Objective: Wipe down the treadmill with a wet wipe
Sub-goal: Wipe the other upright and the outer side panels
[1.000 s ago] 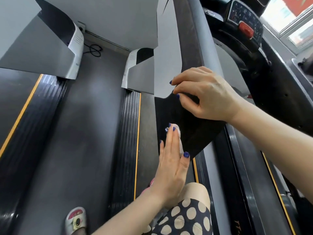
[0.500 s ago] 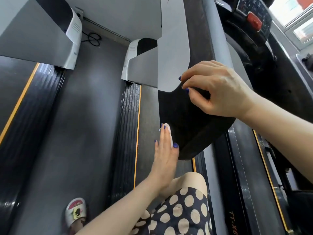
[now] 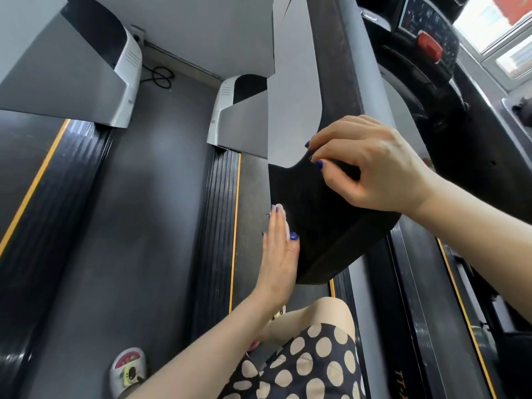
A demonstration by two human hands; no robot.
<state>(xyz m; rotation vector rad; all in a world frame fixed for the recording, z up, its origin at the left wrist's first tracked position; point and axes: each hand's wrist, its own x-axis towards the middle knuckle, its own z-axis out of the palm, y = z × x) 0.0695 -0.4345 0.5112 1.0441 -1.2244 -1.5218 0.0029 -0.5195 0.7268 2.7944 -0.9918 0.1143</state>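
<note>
Two hands work here: the left hand [image 3: 277, 254] presses flat, with straight fingers, a white wet wipe [image 3: 283, 218], mostly hidden, on the black curved treadmill handrail end [image 3: 322, 226]; the right hand [image 3: 371, 168] grips its top. The handrail runs away upward.

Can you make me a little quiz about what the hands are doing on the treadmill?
1. True or false: the left hand presses a wipe flat against the black panel.
2. Which hand rests on top of the panel: A left, B right?
3. Fill in: the button on the console is ____.

Key: 1 true; 2 B; 3 red.
</note>
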